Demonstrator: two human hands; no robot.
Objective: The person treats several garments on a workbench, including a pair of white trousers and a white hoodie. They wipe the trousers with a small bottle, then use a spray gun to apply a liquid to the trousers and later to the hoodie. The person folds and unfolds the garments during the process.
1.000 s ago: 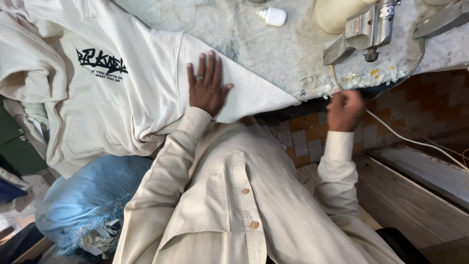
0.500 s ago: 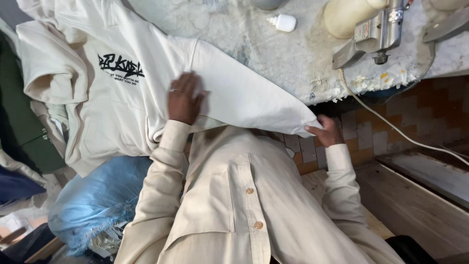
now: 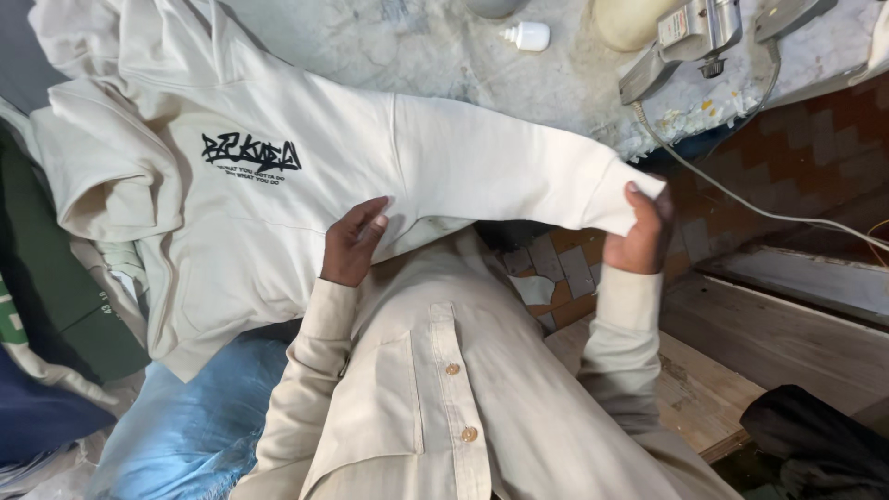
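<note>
Hands both engage the cream hoodie (image 3: 259, 185) spread on the marble table (image 3: 444, 56). Left hand (image 3: 352, 243) lies loosely curled against the sleeve's lower edge near the body. Right hand (image 3: 644, 231), raised off the table edge, pinches the sleeve cuff (image 3: 620, 190) shut. Small white bottle (image 3: 528, 35) sits well apart.

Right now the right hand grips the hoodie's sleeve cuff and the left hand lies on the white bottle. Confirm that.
Wrong on one point: in the head view the left hand lies on the hoodie, not the white bottle, which stands apart on the table. The right hand does grip the sleeve cuff.
</note>
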